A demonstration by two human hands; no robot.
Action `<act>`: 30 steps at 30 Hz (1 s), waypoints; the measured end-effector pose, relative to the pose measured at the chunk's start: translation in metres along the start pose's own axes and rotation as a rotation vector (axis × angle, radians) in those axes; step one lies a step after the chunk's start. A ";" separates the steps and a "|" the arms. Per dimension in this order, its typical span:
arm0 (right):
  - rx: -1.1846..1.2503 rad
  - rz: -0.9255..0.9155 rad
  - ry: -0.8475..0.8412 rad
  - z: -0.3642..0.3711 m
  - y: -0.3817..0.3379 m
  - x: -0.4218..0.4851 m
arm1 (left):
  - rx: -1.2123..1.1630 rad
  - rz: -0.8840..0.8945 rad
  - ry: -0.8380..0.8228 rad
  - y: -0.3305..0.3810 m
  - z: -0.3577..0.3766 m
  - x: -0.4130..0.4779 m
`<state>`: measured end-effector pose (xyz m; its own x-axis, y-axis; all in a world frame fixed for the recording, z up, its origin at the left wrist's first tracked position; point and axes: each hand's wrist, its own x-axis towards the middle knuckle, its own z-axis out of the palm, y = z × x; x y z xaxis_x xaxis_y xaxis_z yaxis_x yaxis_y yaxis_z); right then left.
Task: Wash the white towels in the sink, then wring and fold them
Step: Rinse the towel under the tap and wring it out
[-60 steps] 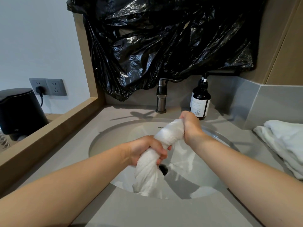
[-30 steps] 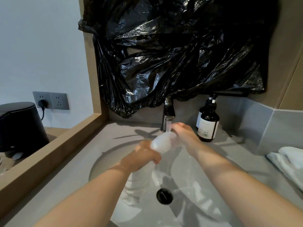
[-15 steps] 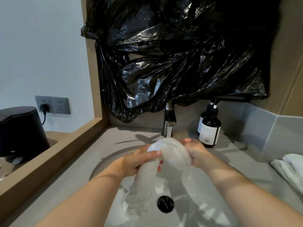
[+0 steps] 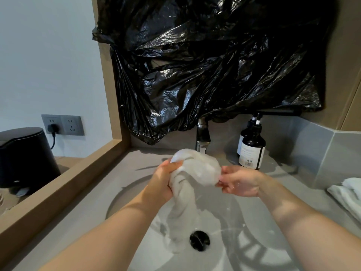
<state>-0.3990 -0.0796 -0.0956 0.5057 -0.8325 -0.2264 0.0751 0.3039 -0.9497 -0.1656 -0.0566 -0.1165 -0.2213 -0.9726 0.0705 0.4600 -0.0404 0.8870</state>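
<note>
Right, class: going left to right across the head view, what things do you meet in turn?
Black container → wall socket → left hand → white towel → right hand → stacked towels.

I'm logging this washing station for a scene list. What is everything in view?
counter: 1, grey, across the foreground
sink: 1, white, in counter
drain: 1, black, sink bottom
faucet: 1, metal, behind sink
wet towel: 1, white, under faucet, over sink
piled towels: count unclear, white, counter's right edge
pump bottles: 2, dark, right of faucet
plastic bag: at least 1, black, above faucet
socket plate: 1, grey, left wall
container: 1, black, far left
left hand: 1, grips wet towel
right hand: 1, pinches wet towel's end
</note>
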 end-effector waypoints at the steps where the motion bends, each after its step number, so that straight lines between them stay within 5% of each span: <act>1: 0.011 0.002 0.034 0.003 -0.001 0.001 | -0.046 -0.008 -0.005 0.002 0.002 0.000; 8: 0.345 -0.091 0.067 0.015 -0.013 0.000 | 0.281 -0.218 -0.263 0.002 0.012 -0.009; 14: 0.129 -0.008 0.096 0.022 -0.015 -0.003 | 0.374 -0.290 -0.266 -0.002 -0.001 -0.002; 22: 0.019 0.105 0.012 0.026 -0.020 -0.003 | 0.336 -0.027 0.165 -0.001 0.005 0.010; 25: -0.023 0.092 0.021 0.029 -0.017 -0.001 | 0.675 0.103 0.386 -0.002 0.012 0.010; 28: -0.202 -0.011 0.108 0.034 -0.009 0.005 | 1.123 0.230 0.360 -0.004 0.009 0.008; 30: -0.334 -0.057 0.161 0.036 -0.004 0.009 | 1.085 0.118 0.280 -0.004 0.004 0.005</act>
<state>-0.3640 -0.0714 -0.0854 0.3653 -0.9140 -0.1767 -0.1988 0.1088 -0.9740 -0.1721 -0.0605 -0.1174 0.0379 -0.9798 0.1963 -0.5559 0.1425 0.8189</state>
